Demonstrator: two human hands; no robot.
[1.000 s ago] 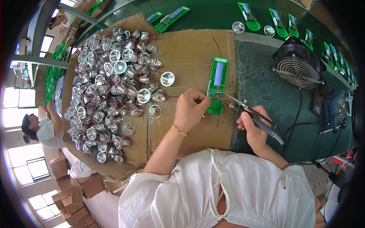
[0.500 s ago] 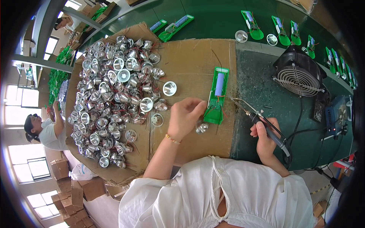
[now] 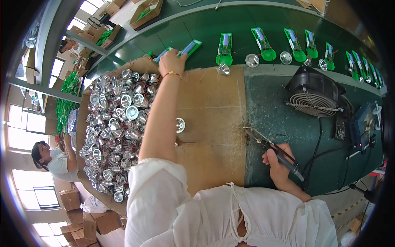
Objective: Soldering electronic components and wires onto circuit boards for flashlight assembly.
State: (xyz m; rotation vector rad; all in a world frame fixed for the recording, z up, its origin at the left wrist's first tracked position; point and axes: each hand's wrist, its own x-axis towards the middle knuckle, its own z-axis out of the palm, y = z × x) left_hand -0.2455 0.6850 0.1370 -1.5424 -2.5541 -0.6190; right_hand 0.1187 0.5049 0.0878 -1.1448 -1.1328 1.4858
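My left hand (image 3: 172, 66) reaches to the far left of the bench, its fingers closed on the near end of a green plastic casing (image 3: 191, 47) with a blue cylindrical battery. Another such casing (image 3: 163, 55) lies partly hidden beside that hand. My right hand (image 3: 278, 164) grips a soldering iron (image 3: 293, 168); its tip, with a thin wire alongside, points left over the cardboard's edge. At the back middle lies a green casing (image 3: 224, 48) with a battery and red wires, and a silver reflector cup (image 3: 223, 69) at its near end.
A heap of silver reflector cups (image 3: 119, 123) fills a cardboard tray at left. A cardboard sheet (image 3: 214, 144) covers the middle. A black fan (image 3: 314, 92) and a blue soldering station (image 3: 362, 127) stand at right. Several casings line the back; two people work at far left.
My left hand has moved from the middle to the far left and taken hold of a casing. The casing from the cardboard now lies at the back with its cup. My right hand keeps the iron.
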